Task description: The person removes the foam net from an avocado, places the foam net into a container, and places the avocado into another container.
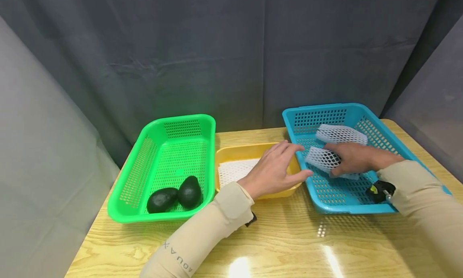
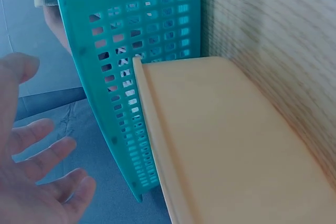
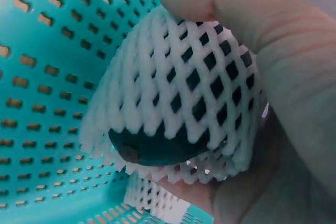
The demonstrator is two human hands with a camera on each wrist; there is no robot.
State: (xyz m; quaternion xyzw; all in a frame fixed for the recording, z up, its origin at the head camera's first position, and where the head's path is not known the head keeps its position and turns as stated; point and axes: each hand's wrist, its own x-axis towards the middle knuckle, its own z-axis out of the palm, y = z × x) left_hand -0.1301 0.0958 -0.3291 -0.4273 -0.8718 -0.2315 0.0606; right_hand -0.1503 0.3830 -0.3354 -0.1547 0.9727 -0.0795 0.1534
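My right hand [image 1: 349, 157] grips an avocado [image 3: 157, 148] inside a white foam net sleeve [image 3: 173, 82], down in the blue basket [image 1: 347, 209]. The avocado's dark stem end shows at the sleeve's opening in the right wrist view. Behind it in the same basket lies a second foam net sleeve [image 1: 341, 134]. My left hand [image 1: 273, 169] hovers over the yellow tray [image 1: 246, 150], fingers apart and holding nothing, its fingertips by the blue basket's near-left rim. White foam netting [image 1: 235, 170] lies in the tray, partly hidden by this hand.
At the left stands a green basket [image 1: 126, 181] with two bare dark avocados [image 1: 189, 192] in its near right corner. All three containers stand side by side on a wooden table [image 1: 282, 246]. Grey cloth [image 1: 195, 56] hangs behind and at both sides.
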